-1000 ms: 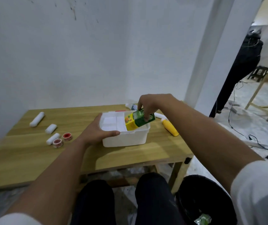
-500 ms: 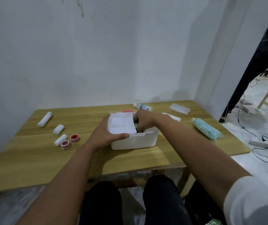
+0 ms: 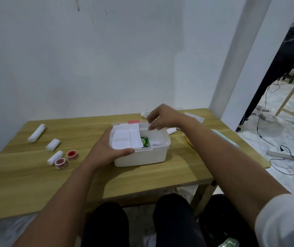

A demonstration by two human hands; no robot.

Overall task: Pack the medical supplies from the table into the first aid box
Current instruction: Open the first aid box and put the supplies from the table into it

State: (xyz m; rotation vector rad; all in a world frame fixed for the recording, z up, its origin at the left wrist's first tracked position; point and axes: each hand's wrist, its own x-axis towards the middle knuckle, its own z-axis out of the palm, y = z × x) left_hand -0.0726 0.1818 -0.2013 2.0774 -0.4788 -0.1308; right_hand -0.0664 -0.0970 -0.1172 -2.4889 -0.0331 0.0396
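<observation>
The first aid box [image 3: 141, 157] was white, holding a green carton [image 3: 145, 142] with pale lettering beside white packets [image 3: 125, 138]. The table [image 3: 35, 180] was light yellowish wood with visible grain. Three bandage rolls [image 3: 37, 133] were white; two tape spools [image 3: 73, 155] were red and white. The wall [image 3: 89, 59] was plain pale grey-white.

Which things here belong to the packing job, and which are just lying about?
Part of the job: first aid box, green carton inside it, three bandage rolls, two red tape rolls, left hand steadying the box, right hand.

Lying about: floor cables, wooden stand.
</observation>
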